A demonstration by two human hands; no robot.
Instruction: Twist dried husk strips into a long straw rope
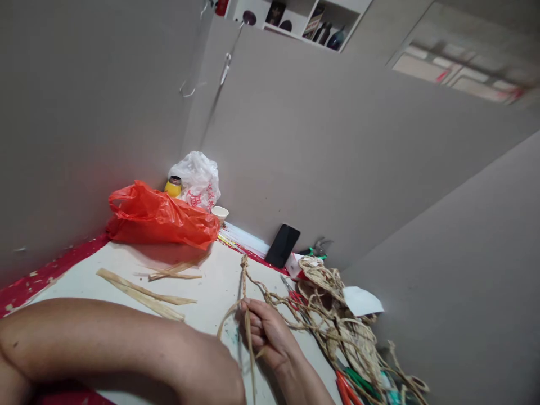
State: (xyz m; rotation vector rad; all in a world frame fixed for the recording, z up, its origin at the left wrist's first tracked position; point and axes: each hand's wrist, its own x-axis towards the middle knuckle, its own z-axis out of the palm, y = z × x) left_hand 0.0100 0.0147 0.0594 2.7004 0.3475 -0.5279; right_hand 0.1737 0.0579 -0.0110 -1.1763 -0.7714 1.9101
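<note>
My right hand [266, 332] is closed, with thumb and fingers pinching a braided straw cord [244, 277] just below its plaited part. Loose straw strands [252, 360] hang from the pinch, one curving out to the left. My left arm [126, 337] reaches across from the left side. Only the wrist and perhaps the back of my left hand [228, 371] show at the bottom edge; its fingers are out of sight. Flat dry straw strips [147, 292] lie on the white tabletop [86, 289] beyond that arm.
A red plastic bag [162, 219], a white bag [198, 177], a yellow jar [172, 187] and a paper cup [220, 212] stand at the back left. A phone [282, 246] leans at the wall. Tangled straw cords [333, 315], scissors [294, 295] and pliers [318, 247] lie right.
</note>
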